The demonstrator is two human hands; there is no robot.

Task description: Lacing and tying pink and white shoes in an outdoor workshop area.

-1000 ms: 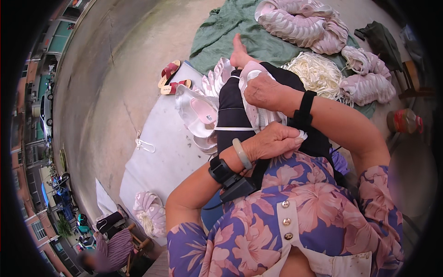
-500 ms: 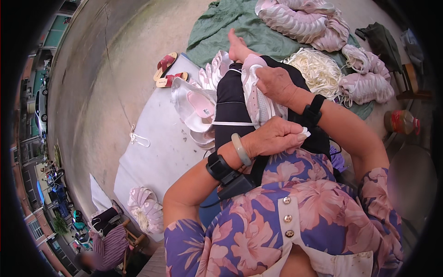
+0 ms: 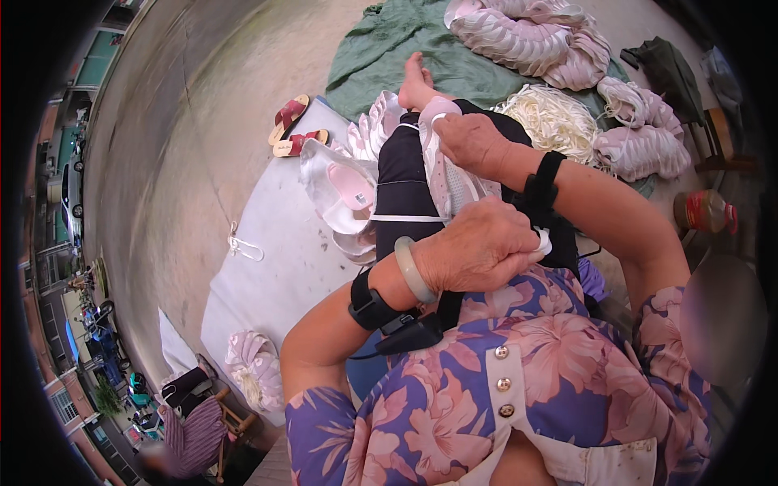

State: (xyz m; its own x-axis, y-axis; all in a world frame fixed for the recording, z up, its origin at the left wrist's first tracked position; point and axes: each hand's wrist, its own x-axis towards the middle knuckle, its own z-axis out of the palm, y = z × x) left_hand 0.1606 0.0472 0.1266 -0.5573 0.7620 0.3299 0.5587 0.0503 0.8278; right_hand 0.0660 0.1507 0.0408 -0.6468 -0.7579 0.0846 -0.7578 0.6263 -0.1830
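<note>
A white and pink shoe upper lies along my black-clad thigh. My right hand is closed on its far part, with the fingertips pressed at the edge; what they pinch there is mostly hidden. Nearer to my body, my left hand is clenched, and a white lace end pokes out of its fist. A thin white band crosses the thigh beside the upper. Several stacked silver-white and pink uppers rest just left of my leg.
A heap of cream laces and bundled uppers lie on a green cloth. Red sandals stand by a white sheet. At right is a red-capped bottle; a seated person is at lower left.
My right hand has shifted slightly left along the upper, its wrist turning. The left fist has come a little nearer to my body, still holding the lace.
</note>
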